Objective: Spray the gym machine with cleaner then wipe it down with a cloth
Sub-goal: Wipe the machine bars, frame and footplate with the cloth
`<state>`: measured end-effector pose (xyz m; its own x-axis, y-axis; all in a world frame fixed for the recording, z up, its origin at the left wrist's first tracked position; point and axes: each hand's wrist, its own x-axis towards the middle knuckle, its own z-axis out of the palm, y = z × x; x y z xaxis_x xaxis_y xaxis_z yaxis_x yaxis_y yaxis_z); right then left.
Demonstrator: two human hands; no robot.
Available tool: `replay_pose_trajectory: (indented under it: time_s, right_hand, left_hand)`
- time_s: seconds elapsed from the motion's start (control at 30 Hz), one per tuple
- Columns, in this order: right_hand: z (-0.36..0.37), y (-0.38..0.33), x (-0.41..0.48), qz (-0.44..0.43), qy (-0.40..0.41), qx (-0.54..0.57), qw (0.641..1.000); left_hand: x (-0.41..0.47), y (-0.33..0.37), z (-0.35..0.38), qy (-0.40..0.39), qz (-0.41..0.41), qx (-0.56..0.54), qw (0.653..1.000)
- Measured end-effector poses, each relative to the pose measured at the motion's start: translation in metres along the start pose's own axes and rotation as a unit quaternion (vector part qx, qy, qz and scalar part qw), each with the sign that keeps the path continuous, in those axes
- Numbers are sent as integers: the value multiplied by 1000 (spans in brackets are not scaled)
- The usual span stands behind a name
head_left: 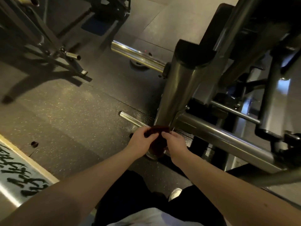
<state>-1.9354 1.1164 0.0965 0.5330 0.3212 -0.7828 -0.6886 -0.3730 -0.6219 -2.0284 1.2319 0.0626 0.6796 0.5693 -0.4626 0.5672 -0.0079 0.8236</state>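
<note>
Dim, soft, wide-angle edge warping

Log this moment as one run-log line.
left hand: pinches dark red cloth | right hand: pinches cloth | site: near base of grey steel machine upright | wiping: not yet

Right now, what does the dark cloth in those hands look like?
The cloth is dark reddish-brown, soft-looking and bunched, its lower part hanging down. The left hand and right hand each pinch its top edge. It is held by the foot of the gym machine's grey metal post; whether they touch is unclear.
</note>
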Motion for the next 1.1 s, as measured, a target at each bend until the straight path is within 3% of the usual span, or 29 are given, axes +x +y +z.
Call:
replay_pose_trajectory:
  time_s: [0.13, 0.33, 0.63, 0.73, 0.93, 1.1]
  right_hand:
    - [-4, -37, -46, -3, -7, -7, 1000]
    - [-18, -78, -89, -10, -39, -28, 999]
    - [-53, -140, -105, -116, -60, -117, 985]
    - [-51, -152, -98, -131, -62, -116, 983]
    - [-9, -175, -64, -112, -16, -70, 991]
    - [45, -184, -28, -109, 25, -2, 994]
  left_hand:
    - [-36, 51, -14, 9, -26, -44, 999]
    - [-69, 115, -29, 0, -31, -20, 999]
    - [-70, 174, -37, 17, 52, 25, 998]
    - [-56, 187, -45, 3, 37, -6, 999]
    - [12, 198, -84, -28, 45, 52, 997]
    - [88, 204, -133, -130, 61, 87, 986]
